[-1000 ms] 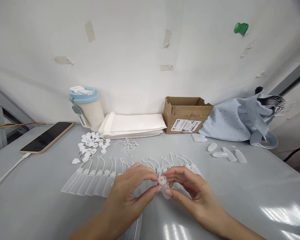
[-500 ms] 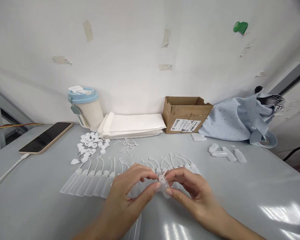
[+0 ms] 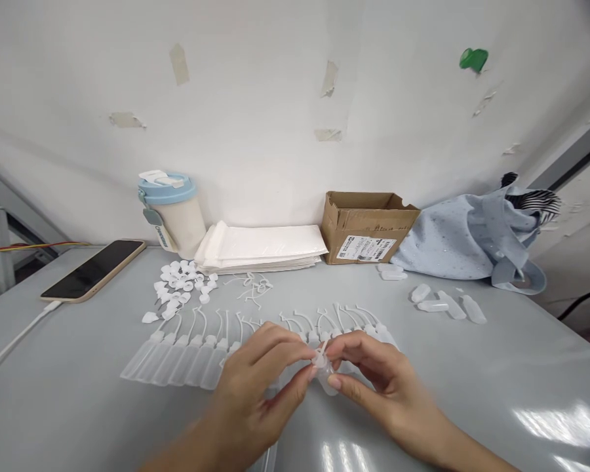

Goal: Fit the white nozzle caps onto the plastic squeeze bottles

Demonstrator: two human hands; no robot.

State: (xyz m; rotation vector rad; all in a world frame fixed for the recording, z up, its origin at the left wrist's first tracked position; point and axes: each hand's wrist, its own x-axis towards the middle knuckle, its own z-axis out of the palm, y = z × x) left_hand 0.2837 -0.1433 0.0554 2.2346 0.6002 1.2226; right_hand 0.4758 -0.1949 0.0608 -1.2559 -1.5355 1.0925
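Observation:
A small translucent plastic bottle (image 3: 329, 387) is held between my two hands, its mouth tilted up toward me with a thin white strip at the neck. The thumb and index finger of my left hand (image 3: 260, 387) pinch its neck. On the other side, my right hand (image 3: 386, 380) grips the bottle's body and neck. Behind the hands, a row of similar flat bottles (image 3: 189, 362) lies on the table, each with a thin white strip at its neck. My hands hide the middle of that row.
Loose white caps (image 3: 181, 278) and thin white strips (image 3: 255, 286) lie behind the row. Farther back stand a tumbler (image 3: 184, 219), white packets (image 3: 270, 242), a cardboard box (image 3: 358, 229) and a blue bag (image 3: 452, 236). Several loose bottles (image 3: 451, 305) lie right; a phone (image 3: 93, 270), left.
My left fingers have closed in over the bottle's neck, covering more of its mouth. The right hand keeps its grip. The view has shifted slightly.

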